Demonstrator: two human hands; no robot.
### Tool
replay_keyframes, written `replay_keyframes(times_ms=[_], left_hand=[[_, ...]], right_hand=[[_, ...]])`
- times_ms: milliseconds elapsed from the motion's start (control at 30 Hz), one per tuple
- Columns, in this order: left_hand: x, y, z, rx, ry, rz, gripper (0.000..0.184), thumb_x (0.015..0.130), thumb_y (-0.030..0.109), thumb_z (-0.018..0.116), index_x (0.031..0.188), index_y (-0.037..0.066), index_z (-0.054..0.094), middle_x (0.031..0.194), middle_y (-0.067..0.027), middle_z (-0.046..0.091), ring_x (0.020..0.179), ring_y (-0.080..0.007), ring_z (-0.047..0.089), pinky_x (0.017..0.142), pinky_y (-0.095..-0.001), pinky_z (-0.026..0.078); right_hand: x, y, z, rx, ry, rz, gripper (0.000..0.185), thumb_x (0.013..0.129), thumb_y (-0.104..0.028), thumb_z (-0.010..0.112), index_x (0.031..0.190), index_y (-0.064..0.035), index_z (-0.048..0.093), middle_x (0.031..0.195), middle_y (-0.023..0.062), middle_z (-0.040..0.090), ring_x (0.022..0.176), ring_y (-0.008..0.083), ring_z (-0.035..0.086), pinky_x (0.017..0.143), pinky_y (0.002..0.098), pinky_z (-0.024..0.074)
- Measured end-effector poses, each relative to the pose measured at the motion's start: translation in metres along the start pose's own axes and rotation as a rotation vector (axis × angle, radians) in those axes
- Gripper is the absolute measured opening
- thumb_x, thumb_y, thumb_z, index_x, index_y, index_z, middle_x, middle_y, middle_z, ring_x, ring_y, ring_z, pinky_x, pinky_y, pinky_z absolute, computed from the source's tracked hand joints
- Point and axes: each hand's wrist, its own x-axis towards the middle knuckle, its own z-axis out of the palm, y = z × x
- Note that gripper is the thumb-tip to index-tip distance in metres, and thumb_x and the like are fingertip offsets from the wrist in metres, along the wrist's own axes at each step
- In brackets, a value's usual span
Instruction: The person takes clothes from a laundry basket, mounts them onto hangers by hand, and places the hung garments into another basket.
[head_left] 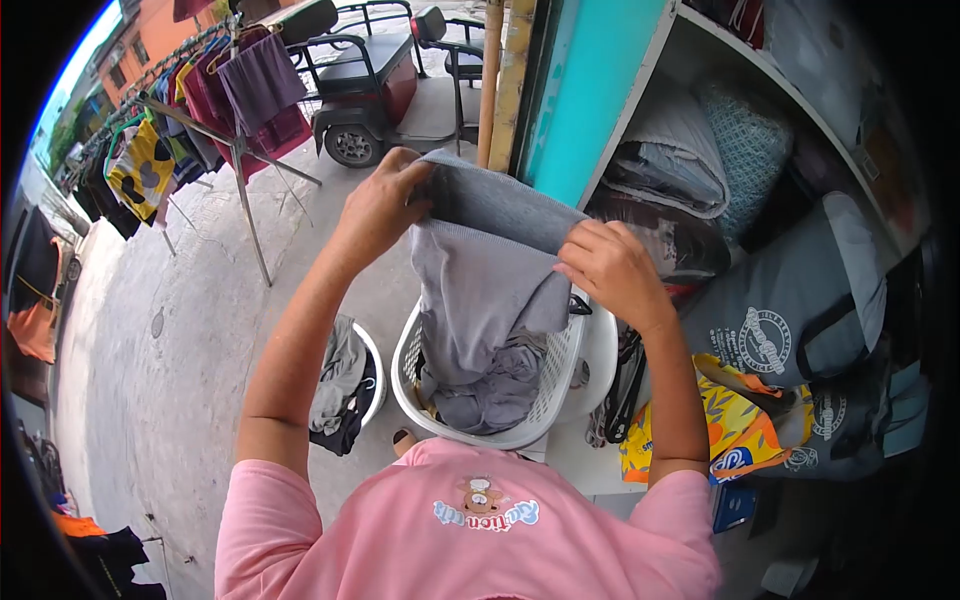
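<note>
A grey knit garment (470, 285) hangs between my two hands, its ribbed opening stretched wide at the top. My left hand (385, 205) pinches the left end of that edge, fingers closed. At the right end my right hand (612, 265) is closed on the same edge, knuckles facing up. The garment's lower part drops into a white plastic basket (405, 375) and lies on bunched grey cloth (490, 395) there. Where the garment ends and the bunched cloth begins, I cannot tell.
Left of the basket, another white container (377, 385) holds grey and dark clothes. A drying rack (240, 160) with hung clothes stands at far left, near a parked three-wheeler (375, 80). Shelves with bagged bedding (675, 165), a grey bag (780, 310) and a yellow bag (660, 430) are at right.
</note>
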Motion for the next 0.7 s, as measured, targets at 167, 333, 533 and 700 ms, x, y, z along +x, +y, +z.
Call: replay_keyframes(times_ms=[167, 333, 533, 700], left_hand=[[-0.08, 0.002, 0.072, -0.188, -0.109, -0.108, 0.03, 0.073, 0.001, 0.049, 0.101, 0.01, 0.057, 0.106, -0.0098, 0.054, 0.089, -0.0322, 0.058, 0.074, -0.0395, 0.048], [-0.148, 0.02, 0.119, -0.253, -0.402, -0.174, 0.036, 0.07, -0.005, 0.049, 0.102, 0.011, 0.056, 0.107, -0.0095, 0.053, 0.096, -0.0309, 0.055, 0.076, -0.038, 0.046], [-0.148, 0.027, 0.117, -0.164, -0.353, -0.164, 0.045, 0.068, -0.005, 0.049, 0.11, 0.012, 0.053, 0.11, -0.0117, 0.051, 0.103, -0.0309, 0.05, 0.08, -0.0377, 0.046], [-0.143, 0.022, 0.114, -0.165, -0.347, -0.078, 0.059, 0.062, -0.007, 0.054, 0.119, 0.008, 0.047, 0.122, -0.0132, 0.046, 0.112, -0.0318, 0.042, 0.091, -0.0374, 0.041]], right_hand=[[-0.055, -0.022, 0.079, 0.196, -0.192, 0.069, 0.017, 0.074, -0.025, 0.064, 0.078, -0.0084, 0.059, 0.072, 0.0034, 0.055, 0.076, 0.0188, 0.055, 0.069, 0.032, 0.0409], [-0.087, 0.001, 0.127, 1.085, -0.466, 0.587, 0.026, 0.084, -0.025, 0.057, 0.099, -0.0056, 0.062, 0.089, 0.0081, 0.065, 0.085, 0.0206, 0.061, 0.073, 0.0346, 0.0454], [-0.079, 0.044, 0.2, 0.069, -0.056, 0.647, 0.017, 0.078, -0.022, 0.059, 0.091, -0.0104, 0.06, 0.088, 0.006, 0.063, 0.09, 0.0214, 0.056, 0.078, 0.0393, 0.0389], [-0.068, 0.035, 0.252, -0.211, -0.632, 0.74, 0.016, 0.082, -0.016, 0.051, 0.094, -0.014, 0.062, 0.093, 0.0056, 0.065, 0.093, 0.0222, 0.059, 0.076, 0.0373, 0.0432]])
